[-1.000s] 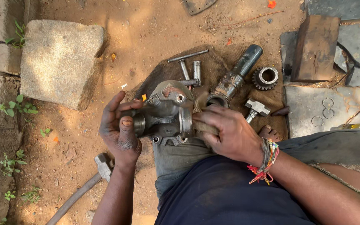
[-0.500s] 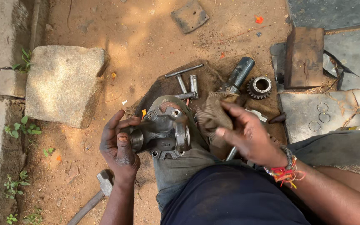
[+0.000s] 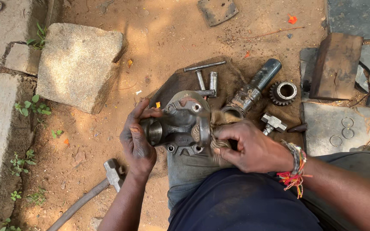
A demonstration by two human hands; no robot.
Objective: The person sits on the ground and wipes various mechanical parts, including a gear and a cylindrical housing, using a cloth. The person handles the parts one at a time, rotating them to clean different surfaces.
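A greasy grey metal housing (image 3: 180, 122) with a flange and bolt holes rests on my lap. My left hand (image 3: 137, 141) grips its round left end. My right hand (image 3: 249, 147) presses a bunched brown rag (image 3: 216, 128) against the housing's right side. A coloured thread band is tied around my right wrist.
A brown cloth (image 3: 232, 79) on the dirt holds a shaft (image 3: 253, 87), a gear (image 3: 283, 92), bolts (image 3: 206, 79) and a small fitting (image 3: 273, 122). A hammer (image 3: 95, 188) lies at lower left. A stone block (image 3: 78, 64) sits at upper left, a wooden block (image 3: 337, 66) and slabs at right.
My right hand with the rag has moved back against the housing's right side after lifting slightly away. The left hand keeps its grip. The camera view shifted a little.
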